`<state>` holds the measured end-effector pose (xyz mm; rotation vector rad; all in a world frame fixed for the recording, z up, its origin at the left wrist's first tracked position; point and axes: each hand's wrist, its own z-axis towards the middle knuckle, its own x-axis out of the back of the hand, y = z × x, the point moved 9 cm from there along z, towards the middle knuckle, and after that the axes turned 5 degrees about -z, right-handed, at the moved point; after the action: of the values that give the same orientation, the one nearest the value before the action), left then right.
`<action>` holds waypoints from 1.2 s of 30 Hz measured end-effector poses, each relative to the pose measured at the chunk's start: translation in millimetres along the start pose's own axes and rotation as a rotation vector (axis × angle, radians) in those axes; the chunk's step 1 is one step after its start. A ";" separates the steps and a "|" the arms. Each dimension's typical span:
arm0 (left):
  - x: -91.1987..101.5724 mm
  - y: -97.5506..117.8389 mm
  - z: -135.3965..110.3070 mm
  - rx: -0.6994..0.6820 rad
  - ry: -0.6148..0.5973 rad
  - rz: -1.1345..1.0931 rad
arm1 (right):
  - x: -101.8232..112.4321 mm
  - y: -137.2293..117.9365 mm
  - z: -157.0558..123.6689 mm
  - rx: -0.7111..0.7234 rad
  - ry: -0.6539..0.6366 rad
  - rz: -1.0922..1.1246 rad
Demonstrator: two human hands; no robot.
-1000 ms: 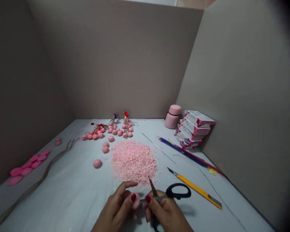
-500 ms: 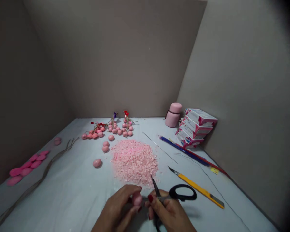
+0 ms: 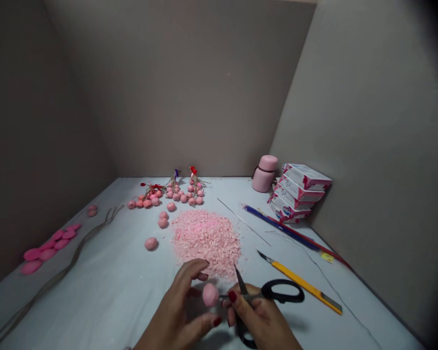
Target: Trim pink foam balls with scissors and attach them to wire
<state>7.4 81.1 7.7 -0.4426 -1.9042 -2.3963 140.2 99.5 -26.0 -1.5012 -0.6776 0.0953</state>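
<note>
My right hand grips a pair of black-handled scissors with the blades spread apart. One blade points up and away; the other points left at a small pink ball and meets its right side, seemingly stuck into it. My left hand is spread around the ball, thumb below and fingers above, apart from it as far as I can see. Just beyond the hands lies a heap of pink shavings. A single pink ball rests left of the heap.
To the right lie a yellow-handled craft knife, a thin metal rod and blue pipe cleaners. Behind stand a pink flask and stacked boxes. Bunches of pink balls, twisted stems and flat pink ovals are leftward.
My left fingers have spread off the pink ball, which stays at the scissor blade. The whole view has shifted slightly, moving things a little to the right.
</note>
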 end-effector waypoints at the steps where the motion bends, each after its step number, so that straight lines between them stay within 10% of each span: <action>1: -1.9 5.7 -0.1 -0.055 -0.034 0.054 | 0.4 2.0 0.9 -0.011 0.001 0.017; 17: -21.4 -18.9 -1.5 0.280 -0.122 -0.223 | -0.2 -9.4 -1.8 0.049 -0.012 0.032; 27: -16.6 -30.2 -6.4 0.554 0.086 -0.804 | 8.5 -4.2 2.7 -0.049 0.066 0.212; 36: -24.8 -26.9 -7.6 0.608 -0.024 -1.001 | 6.6 4.9 -4.2 -0.074 0.047 -0.189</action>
<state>23.9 76.8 -25.5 0.6746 -3.1898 -1.9017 149.3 99.4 -27.8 -1.4984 -0.7881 -0.1101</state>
